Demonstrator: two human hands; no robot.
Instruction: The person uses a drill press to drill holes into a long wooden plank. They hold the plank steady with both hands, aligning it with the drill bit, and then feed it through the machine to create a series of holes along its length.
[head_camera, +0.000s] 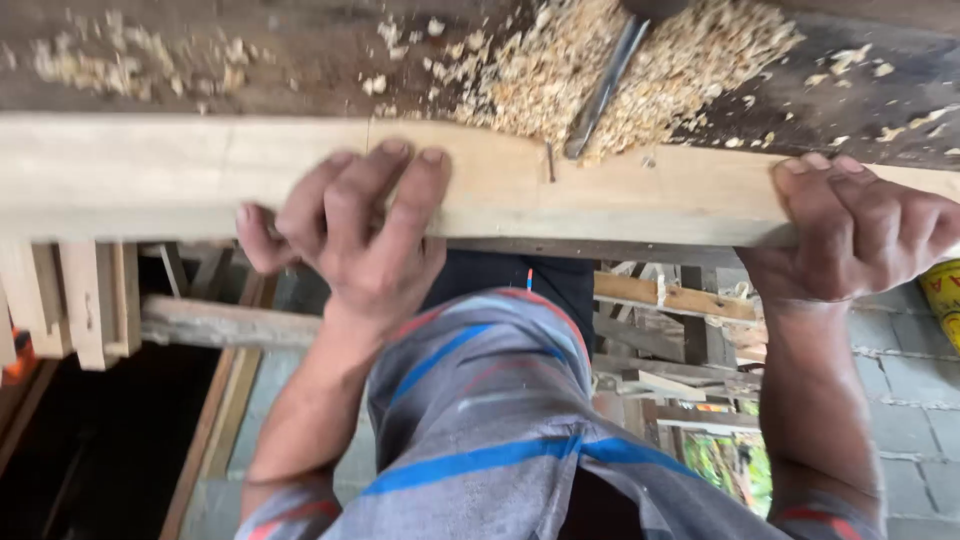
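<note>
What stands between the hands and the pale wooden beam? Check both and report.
Nothing visible does. The left hand already lies on the pale wooden beam, fingers draped over its top face. The right hand clasps the beam's near edge. The metal chisel and wood shavings lie behind the beam, clear of both hands.

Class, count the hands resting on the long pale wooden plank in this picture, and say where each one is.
2. The left hand grips the plank near its middle; the right hand clasps it at the right end.
</note>
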